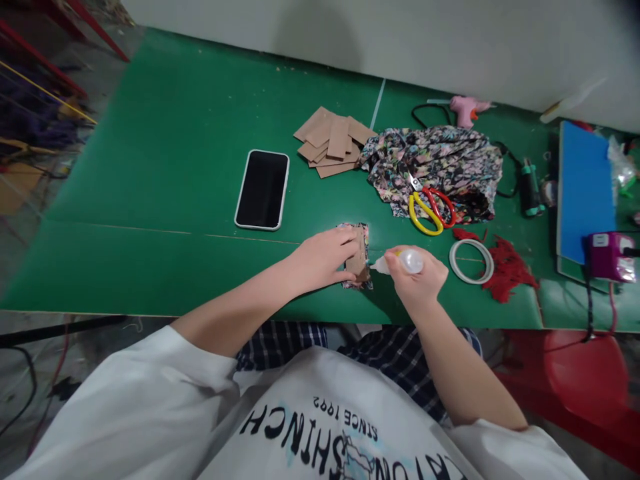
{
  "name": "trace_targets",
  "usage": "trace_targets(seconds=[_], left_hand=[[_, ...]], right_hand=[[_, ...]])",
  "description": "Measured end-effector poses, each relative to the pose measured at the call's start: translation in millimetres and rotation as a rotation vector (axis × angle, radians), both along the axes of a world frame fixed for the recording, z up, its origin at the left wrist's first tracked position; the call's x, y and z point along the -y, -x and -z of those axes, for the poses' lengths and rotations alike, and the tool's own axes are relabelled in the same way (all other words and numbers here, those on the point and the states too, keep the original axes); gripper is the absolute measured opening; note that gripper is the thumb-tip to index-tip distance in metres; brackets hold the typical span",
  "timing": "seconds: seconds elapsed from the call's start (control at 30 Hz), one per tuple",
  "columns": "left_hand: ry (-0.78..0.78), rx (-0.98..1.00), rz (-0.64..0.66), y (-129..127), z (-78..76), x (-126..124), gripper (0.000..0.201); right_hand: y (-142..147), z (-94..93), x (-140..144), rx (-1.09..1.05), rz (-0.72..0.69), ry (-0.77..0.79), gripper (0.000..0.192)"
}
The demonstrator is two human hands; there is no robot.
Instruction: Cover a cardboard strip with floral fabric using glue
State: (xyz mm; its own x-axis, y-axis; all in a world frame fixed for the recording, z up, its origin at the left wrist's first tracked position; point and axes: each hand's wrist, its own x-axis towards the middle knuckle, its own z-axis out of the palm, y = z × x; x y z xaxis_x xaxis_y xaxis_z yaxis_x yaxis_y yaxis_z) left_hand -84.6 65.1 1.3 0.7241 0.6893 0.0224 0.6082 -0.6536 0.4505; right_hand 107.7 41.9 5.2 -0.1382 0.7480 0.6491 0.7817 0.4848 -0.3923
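My left hand [325, 259] presses flat on a small cardboard piece [359, 261] that lies on a patch of floral fabric [361, 233] near the front edge of the green table [175, 173]. My right hand [417, 279] grips a small clear glue bottle [406, 261], its nozzle pointing left at the cardboard's right edge. The fabric patch shows around the cardboard's top and bottom; the rest is under my fingers.
A phone [263, 189] lies face up left of centre. Behind are a stack of cardboard pieces [331, 141], a heap of floral fabric [440, 167] with red-yellow scissors [429, 208], a tape ring [471, 261], red scraps [509, 270], a pink glue gun [467, 109], a blue board [584, 187].
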Motion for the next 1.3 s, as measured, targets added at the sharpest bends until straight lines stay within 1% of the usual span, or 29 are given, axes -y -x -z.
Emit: trace_targets(seconds=[0.17, 0.4, 0.7, 0.8, 0.97, 1.07, 1.2, 1.3], left_hand=[[-0.01, 0.01, 0.002, 0, -0.1, 0, 0.032], [-0.027, 0.01, 0.0, 0, 0.8, 1, 0.033], [0.001, -0.001, -0.002, -1, -0.5, 0, 0.035], [-0.007, -0.001, -0.008, -1, 0.6, 0, 0.036], [-0.014, -0.002, -0.011, -1, 1.8, 1, 0.035], [-0.012, -0.01, -0.01, -1, 1.3, 0, 0.035], [-0.025, -0.003, 0.001, -1, 0.4, 0, 0.035], [-0.022, -0.002, -0.005, -1, 0.2, 1, 0.035]], right_hand=[[-2, -0.5, 9, -0.032, -0.044, 0.002, 0.023], [-4, -2.1, 16, -0.005, -0.025, 0.015, 0.024], [-7, -2.3, 24, -0.017, -0.059, 0.056, 0.018], [-7, -2.4, 27, -0.016, -0.048, 0.044, 0.019], [-7, -1.4, 32, -0.026, -0.075, 0.073, 0.017], [-9, -3.5, 34, -0.054, -0.055, 0.085, 0.018], [-13, -9.1, 33, -0.1, 0.015, 0.074, 0.022], [-11, -9.8, 29, -0.135, 0.056, 0.084, 0.023]])
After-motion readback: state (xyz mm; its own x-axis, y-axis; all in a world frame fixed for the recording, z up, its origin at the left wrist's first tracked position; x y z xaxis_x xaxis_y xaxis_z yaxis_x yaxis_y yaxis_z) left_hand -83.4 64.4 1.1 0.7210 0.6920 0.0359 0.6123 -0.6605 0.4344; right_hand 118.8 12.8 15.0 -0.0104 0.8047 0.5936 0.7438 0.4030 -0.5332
